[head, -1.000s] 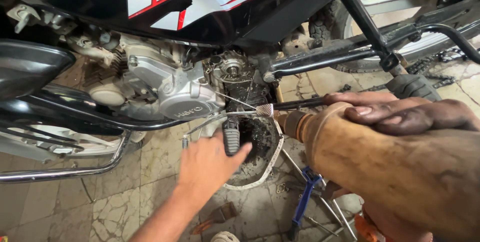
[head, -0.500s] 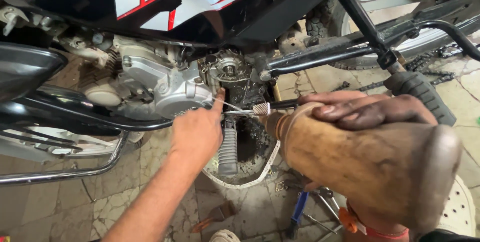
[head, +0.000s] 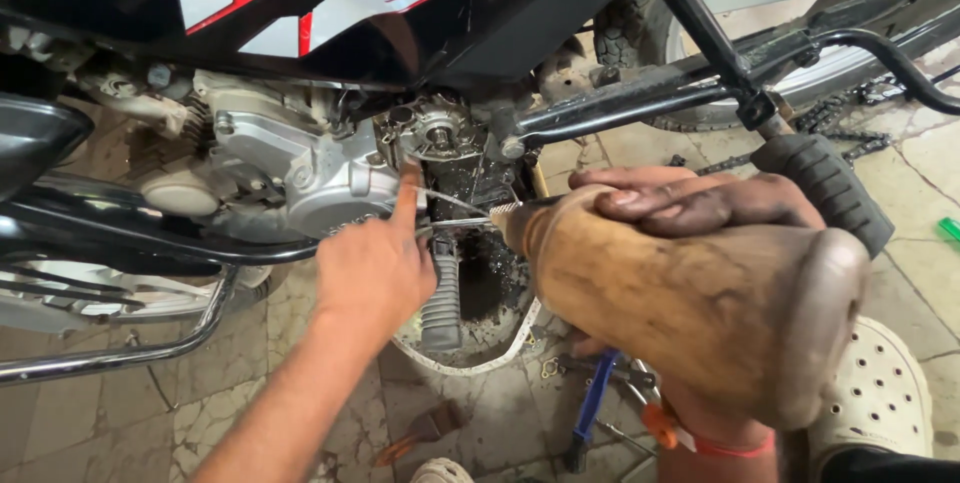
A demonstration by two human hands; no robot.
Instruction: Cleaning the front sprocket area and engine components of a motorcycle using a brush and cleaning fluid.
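my right hand (head: 690,208) grips a worn wooden-handled tool (head: 700,303), centre right; left hand (head: 375,268) points one finger at the greasy metal engine (head: 300,168) above cracked stone tiles (head: 130,413).

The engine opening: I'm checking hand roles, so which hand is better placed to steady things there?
Probably the left hand: its forefinger already touches the engine beside the opening, while the right hand grips the big wooden-handled tool.

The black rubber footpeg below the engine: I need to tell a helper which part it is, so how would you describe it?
Start at the silver engine case under the black-and-red motorcycle body. Just right of the left hand, the footpeg hangs down over the white-rimmed drain pan. Unlike the smooth dark bar grip to the right, it is short, vertical and cross-ribbed.
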